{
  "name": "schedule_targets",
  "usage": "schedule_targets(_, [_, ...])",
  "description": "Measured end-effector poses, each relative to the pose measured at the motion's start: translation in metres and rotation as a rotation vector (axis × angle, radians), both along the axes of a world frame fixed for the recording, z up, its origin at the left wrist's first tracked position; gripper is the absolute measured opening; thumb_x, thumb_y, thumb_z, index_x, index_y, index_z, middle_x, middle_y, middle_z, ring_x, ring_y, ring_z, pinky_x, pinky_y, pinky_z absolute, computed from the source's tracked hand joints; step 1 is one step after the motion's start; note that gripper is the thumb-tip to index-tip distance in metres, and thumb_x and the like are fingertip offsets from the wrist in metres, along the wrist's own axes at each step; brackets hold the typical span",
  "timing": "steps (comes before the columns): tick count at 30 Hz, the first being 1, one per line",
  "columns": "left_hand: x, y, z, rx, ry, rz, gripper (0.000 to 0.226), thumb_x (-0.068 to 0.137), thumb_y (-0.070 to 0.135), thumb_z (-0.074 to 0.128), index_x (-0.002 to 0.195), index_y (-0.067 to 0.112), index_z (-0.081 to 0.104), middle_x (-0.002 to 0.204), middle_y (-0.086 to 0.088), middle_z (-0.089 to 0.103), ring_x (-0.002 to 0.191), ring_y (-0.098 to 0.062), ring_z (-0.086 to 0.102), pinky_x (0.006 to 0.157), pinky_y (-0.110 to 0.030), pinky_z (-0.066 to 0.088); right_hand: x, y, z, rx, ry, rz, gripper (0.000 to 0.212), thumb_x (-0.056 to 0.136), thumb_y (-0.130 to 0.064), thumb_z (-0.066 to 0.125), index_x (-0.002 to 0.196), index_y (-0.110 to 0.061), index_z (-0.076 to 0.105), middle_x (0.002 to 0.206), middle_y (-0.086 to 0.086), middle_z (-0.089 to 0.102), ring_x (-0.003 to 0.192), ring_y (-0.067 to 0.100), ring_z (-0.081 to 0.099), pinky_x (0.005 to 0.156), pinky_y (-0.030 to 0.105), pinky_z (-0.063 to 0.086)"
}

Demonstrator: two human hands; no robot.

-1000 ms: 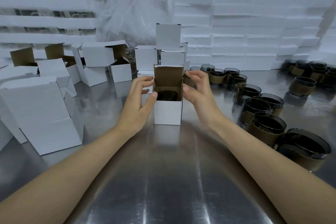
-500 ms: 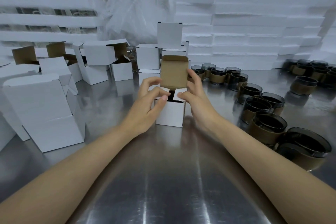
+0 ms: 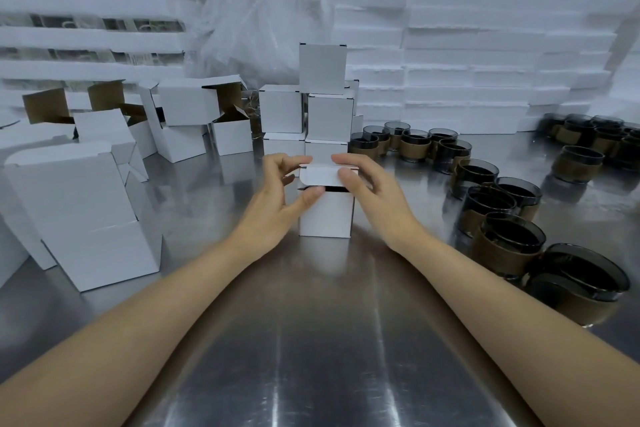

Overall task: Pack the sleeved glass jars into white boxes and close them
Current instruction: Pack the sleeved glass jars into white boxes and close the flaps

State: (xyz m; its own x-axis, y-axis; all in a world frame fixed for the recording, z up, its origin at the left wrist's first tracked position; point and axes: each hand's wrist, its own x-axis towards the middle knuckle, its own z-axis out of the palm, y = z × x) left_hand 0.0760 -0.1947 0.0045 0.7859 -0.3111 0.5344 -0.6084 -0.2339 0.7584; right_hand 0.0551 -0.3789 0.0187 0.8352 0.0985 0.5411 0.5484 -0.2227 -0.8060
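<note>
Surface: shiny steel table (image 3: pixel 311 357); foam slabs (image 3: pixel 467 45) stacked at the back.
Left of centre box: about eight open white boxes (image 3: pixel 86 211), some toppled.
Centre box (image 3: pixel 325 215): upright, lid flap (image 3: pixel 320 177) bent over a dark gap.
Left hand (image 3: pixel 277 198): pinching the flap's left end.
Right hand (image 3: pixel 367 191): fingers pressing the flap's right end.
Behind it: five closed boxes (image 3: pixel 329 114) stacked.
Right of it: some twenty sleeved glass jars (image 3: pixel 505 250).

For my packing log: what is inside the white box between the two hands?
Only a dark gap shows under the box's folded-down lid flap. The flap and both hands cover the contents.
</note>
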Motion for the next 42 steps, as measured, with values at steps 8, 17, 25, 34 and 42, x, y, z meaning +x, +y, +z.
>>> schedule_targets(8, [0.004, 0.000, 0.004, -0.012, -0.031, 0.022, 0.018, 0.095, 0.047, 0.044, 0.109, 0.042, 0.054, 0.119, 0.017, 0.054, 0.114, 0.003, 0.049, 0.095, -0.012, 0.037, -0.003, 0.000, 0.003, 0.013, -0.100, 0.001, 0.020, 0.092, -0.005, 0.060, 0.109, -0.013, 0.068, 0.109, 0.005, 0.062, 0.104, -0.004, 0.057, 0.086, 0.012, 0.044])
schedule_targets(17, [0.003, 0.000, 0.006, 0.038, -0.060, 0.086, 0.021, 0.095, 0.049, 0.039, 0.108, 0.040, 0.052, 0.120, 0.016, 0.054, 0.107, 0.008, 0.050, 0.087, -0.005, 0.036, -0.002, 0.005, 0.004, 0.001, -0.139, -0.107, 0.016, 0.091, -0.009, 0.064, 0.102, -0.015, 0.072, 0.102, -0.002, 0.065, 0.099, -0.004, 0.058, 0.083, 0.013, 0.046])
schedule_targets(25, [0.008, 0.007, 0.000, 0.146, -0.044, 0.083, 0.028, 0.099, 0.046, 0.042, 0.123, 0.035, 0.051, 0.143, 0.017, 0.043, 0.131, 0.001, 0.040, 0.108, -0.025, 0.033, -0.001, 0.003, 0.003, -0.177, -0.222, -0.146, 0.019, 0.090, -0.002, 0.060, 0.105, -0.006, 0.072, 0.107, 0.004, 0.063, 0.102, 0.008, 0.059, 0.091, 0.025, 0.051])
schedule_targets(34, [0.007, 0.016, 0.007, 0.319, -0.061, 0.108, 0.066, 0.082, 0.060, 0.055, 0.139, 0.030, 0.045, 0.135, 0.042, 0.027, 0.131, 0.010, 0.031, 0.110, -0.021, 0.027, 0.009, -0.009, -0.008, -0.541, -0.301, -0.133, 0.028, 0.090, -0.022, 0.064, 0.118, -0.015, 0.064, 0.131, 0.000, 0.049, 0.131, 0.016, 0.041, 0.103, 0.039, 0.042])
schedule_targets(42, [0.012, 0.019, 0.003, 0.426, -0.199, 0.332, 0.050, 0.096, 0.036, 0.051, 0.140, 0.013, 0.040, 0.151, 0.000, 0.033, 0.137, -0.017, 0.035, 0.110, -0.036, 0.033, 0.008, -0.001, -0.013, -0.640, -0.168, -0.123, 0.068, 0.087, 0.002, 0.053, 0.147, -0.022, 0.035, 0.139, 0.003, 0.034, 0.125, 0.015, 0.038, 0.104, 0.031, 0.040])
